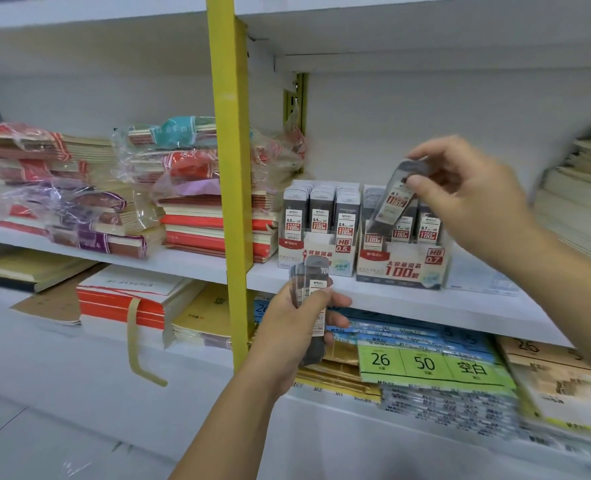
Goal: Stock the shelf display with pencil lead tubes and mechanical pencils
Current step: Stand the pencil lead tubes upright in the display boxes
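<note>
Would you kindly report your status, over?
Right hand pinches flat grey plastic lead tube at white cardboard 0.7 display box. Left hand grips spare tubes. Nothing blocking.

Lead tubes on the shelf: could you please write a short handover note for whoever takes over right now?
Left hand grips a small stack of tubes in front of the shelf edge.
Right hand pinches one tube, tilted, over the 0.7 box.
Done: the 0.5 box beside it looks full.
To do: seat this tube, then the stack. No mechanical pencils in view.
</note>
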The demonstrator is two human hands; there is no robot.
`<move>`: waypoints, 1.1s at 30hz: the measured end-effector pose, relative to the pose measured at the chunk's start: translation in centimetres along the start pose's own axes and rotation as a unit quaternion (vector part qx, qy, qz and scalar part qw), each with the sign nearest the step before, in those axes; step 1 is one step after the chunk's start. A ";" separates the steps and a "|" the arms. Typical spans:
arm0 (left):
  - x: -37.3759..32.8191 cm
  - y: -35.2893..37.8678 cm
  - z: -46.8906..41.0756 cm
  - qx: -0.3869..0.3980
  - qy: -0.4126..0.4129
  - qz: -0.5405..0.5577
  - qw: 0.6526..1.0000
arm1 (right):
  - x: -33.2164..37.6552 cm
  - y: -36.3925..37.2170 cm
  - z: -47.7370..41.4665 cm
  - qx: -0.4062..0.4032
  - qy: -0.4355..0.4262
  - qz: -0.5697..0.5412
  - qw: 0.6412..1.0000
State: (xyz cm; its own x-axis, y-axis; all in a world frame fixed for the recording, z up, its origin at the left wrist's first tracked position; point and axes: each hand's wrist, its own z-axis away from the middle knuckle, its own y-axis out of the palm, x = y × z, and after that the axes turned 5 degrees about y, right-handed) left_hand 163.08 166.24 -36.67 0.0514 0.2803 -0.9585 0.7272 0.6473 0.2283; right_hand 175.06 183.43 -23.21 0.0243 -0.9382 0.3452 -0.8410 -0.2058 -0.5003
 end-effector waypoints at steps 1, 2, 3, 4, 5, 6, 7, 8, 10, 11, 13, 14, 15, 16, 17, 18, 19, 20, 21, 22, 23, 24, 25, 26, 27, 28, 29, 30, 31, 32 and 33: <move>0.0 0.0 -0.1 0.004 0.001 0.003 1.000 | -0.2 0.5 -0.3 0.024 0.005 0.032 0.999; -0.1 0.0 -0.1 0.008 0.007 0.004 1.000 | -0.5 1.1 -0.5 0.048 0.023 0.042 0.998; -0.2 0.1 -0.1 0.012 0.014 0.003 1.000 | -0.9 1.7 -0.5 0.067 0.050 0.034 0.996; -0.2 0.1 -0.1 0.016 0.021 0.003 1.000 | -1.3 2.2 -0.5 0.075 0.074 0.031 0.994; -0.1 0.1 -0.2 0.021 0.027 0.003 0.999 | -1.6 2.7 -0.4 0.076 0.083 0.045 0.993; -0.1 0.1 -0.1 0.024 0.031 0.002 0.999 | -1.9 3.1 -0.2 0.072 0.077 0.078 0.991; 0.0 0.0 -0.2 0.028 0.032 0.001 0.999 | -2.2 3.5 -0.1 0.064 0.065 0.109 0.990; 0.0 0.0 -0.2 0.031 0.029 -0.001 0.999 | -2.4 3.8 0.1 0.054 0.055 0.131 0.988; 0.0 -0.2 -0.2 0.031 0.024 0.000 0.999 | -2.5 4.1 0.5 0.038 0.052 0.160 0.985; 0.0 -0.2 -0.1 0.033 0.024 0.001 0.999 | -2.4 4.1 0.9 0.032 0.052 0.175 0.983; 0.0 -0.3 0.0 0.040 0.030 0.003 0.999 | -2.1 4.0 1.9 0.014 0.045 0.188 0.981; 0.0 -0.3 0.1 0.046 0.032 0.007 0.998 | -1.8 3.9 2.7 0.000 0.035 0.171 0.985; 0.0 -0.2 0.2 0.052 0.033 0.013 0.998 | -1.4 3.8 3.7 -0.010 0.028 0.136 0.990; 0.0 -0.2 0.3 0.058 0.032 0.019 0.998 | -0.9 3.7 4.7 -0.009 0.030 0.088 0.996; 0.0 -0.1 0.4 0.066 0.028 0.025 0.997 | -0.4 3.7 5.7 0.010 0.047 0.034 0.998; 0.0 0.1 0.6 0.074 0.023 0.030 0.997 | 0.1 3.9 6.6 0.043 0.075 -0.021 0.996; 0.0 0.4 0.7 0.082 0.018 0.035 0.996 | 0.5 4.1 7.3 0.083 0.109 -0.073 0.988; 0.1 0.7 0.9 0.089 0.013 0.036 0.995 | 0.9 4.3 7.9 0.124 0.144 -0.121 0.974; 0.2 0.9 1.0 0.096 0.009 0.038 0.995 | 1.2 4.6 8.3 0.160 0.174 -0.169 0.957; 0.3 1.0 1.1 0.102 0.008 0.036 0.994 | 1.3 4.8 8.6 0.181 0.196 -0.206 0.942; 0.5 1.2 1.1 0.108 0.007 0.032 0.994 | 1.2 4.9 8.8 0.180 0.208 -0.220 0.936; 0.6 1.3 1.2 0.113 0.006 0.028 0.993 | 1.0 4.9 8.8 0.166 0.217 -0.217 0.937; 0.7 1.3 1.2 0.118 0.003 0.025 0.993 | 0.7 4.8 8.8 0.150 0.231 -0.219 0.936; 0.8 1.3 1.2 0.123 0.000 0.026 0.992 | 0.3 4.7 8.7 0.135 0.249 -0.239 0.929; 0.9 1.3 1.2 0.128 -0.006 0.029 0.991 | 0.0 4.5 8.6 0.120 0.268 -0.268 0.918; 1.0 1.3 1.2 0.132 -0.011 0.035 0.991 | -0.3 4.3 8.5 0.108 0.283 -0.291 0.907; 1.0 1.2 1.2 0.135 -0.013 0.037 0.990 | -0.5 4.1 8.4 0.098 0.291 -0.303 0.902; 1.1 1.2 1.2 0.136 -0.012 0.032 0.990 | -0.6 3.9 8.4 0.093 0.293 -0.306 0.901; 1.1 1.2 1.2 0.136 -0.009 0.023 0.990 | -0.7 3.9 8.4 0.090 0.292 -0.309 0.901; 1.1 1.2 1.2 0.137 -0.004 0.014 0.990 | -0.7 3.9 8.5 0.090 0.293 -0.312 0.899; 1.2 1.2 1.2 0.139 -0.001 0.010 0.990 | -0.7 3.9 8.6 0.090 0.295 -0.314 0.898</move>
State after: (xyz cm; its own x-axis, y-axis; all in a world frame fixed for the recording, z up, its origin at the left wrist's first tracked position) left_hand 164.82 166.52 -37.72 0.0681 0.2889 -0.9549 0.8863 0.4219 0.1909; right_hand 176.39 180.86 -32.23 0.1271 -0.3218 0.9382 -0.6601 -0.7335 -0.1622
